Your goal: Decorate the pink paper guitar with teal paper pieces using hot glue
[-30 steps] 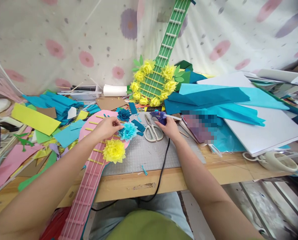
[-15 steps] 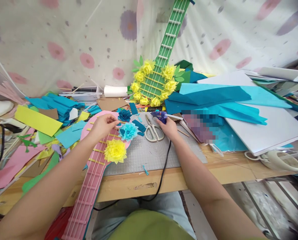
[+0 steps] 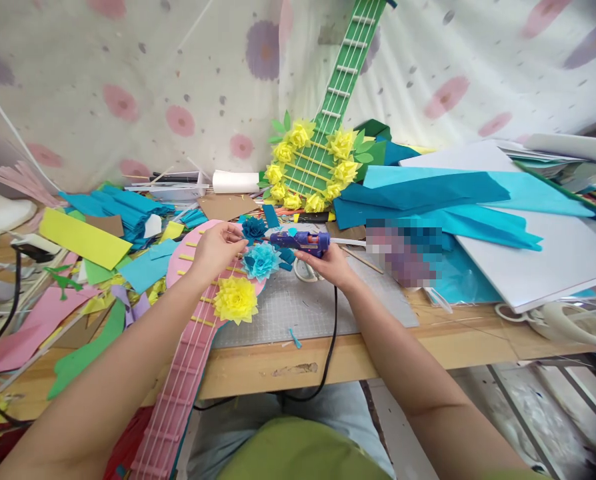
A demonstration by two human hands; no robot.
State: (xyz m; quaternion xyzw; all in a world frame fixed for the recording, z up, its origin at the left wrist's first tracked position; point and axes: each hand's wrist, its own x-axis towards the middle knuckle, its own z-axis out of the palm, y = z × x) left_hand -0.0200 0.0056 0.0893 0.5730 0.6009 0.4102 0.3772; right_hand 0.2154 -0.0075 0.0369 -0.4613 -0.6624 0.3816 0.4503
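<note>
My right hand [image 3: 333,265] grips a purple hot glue gun [image 3: 301,241], its nozzle pointing left and a white glue stick out of its back. Over the round body of a pink paper guitar [image 3: 191,350], my left hand [image 3: 218,250] is closed in a pinch; what lies between the fingertips is too small to make out. The nozzle is close to those fingertips. Along the body's right edge sit a dark blue paper flower [image 3: 254,228], a light blue flower [image 3: 261,261] and a yellow flower [image 3: 235,300]. Scissors [image 3: 307,270] lie partly hidden beneath the glue gun.
A green paper guitar [image 3: 311,163] with yellow flowers leans against the curtain. Blue paper sheets [image 3: 428,193] and a white board [image 3: 533,260] lie right, near a cup [image 3: 553,320]. Paper scraps [image 3: 85,239] crowd the left. The gun's black cord [image 3: 334,333] hangs over the table edge.
My right hand has lifted the glue gun off the mat by the scissors and brought it left, nozzle toward my left hand. My left hand stays pinched over the pink guitar.
</note>
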